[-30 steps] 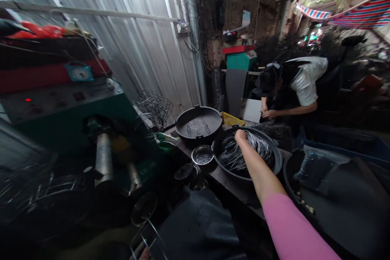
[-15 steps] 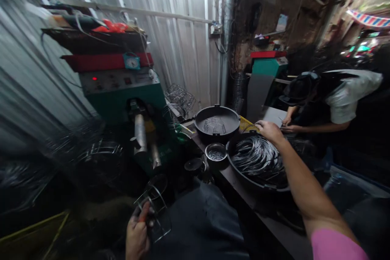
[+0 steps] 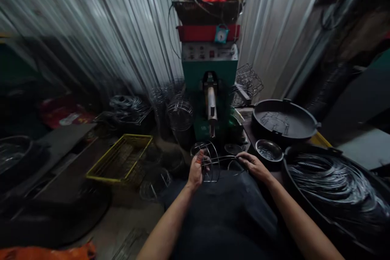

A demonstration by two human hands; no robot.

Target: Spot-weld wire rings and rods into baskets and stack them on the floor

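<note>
My left hand (image 3: 197,169), with an orange wrap on a finger, is closed on a small wire frame (image 3: 215,172) in front of my lap. To its right, my right hand (image 3: 253,165) pinches a curved wire ring (image 3: 240,170), whose near part reaches across to the frame. Both hands are below the green welding machine (image 3: 210,105) and its metal electrode arms (image 3: 212,105). A large black pan of wire rings (image 3: 332,178) stands to the right of my right hand, beside a small bowl of short metal pieces (image 3: 268,150).
Behind the bowl is a round black pan (image 3: 284,120) with thin wire parts. A yellow-rimmed basket (image 3: 122,158) lies on the left. Wire baskets (image 3: 179,113) hang or stand left of the machine. Orange cloth (image 3: 48,252) shows at the bottom left.
The view has swung left toward the machine. My right hand has come from the pan of rings to near my left hand, holding a ring. The co-worker is out of view.
</note>
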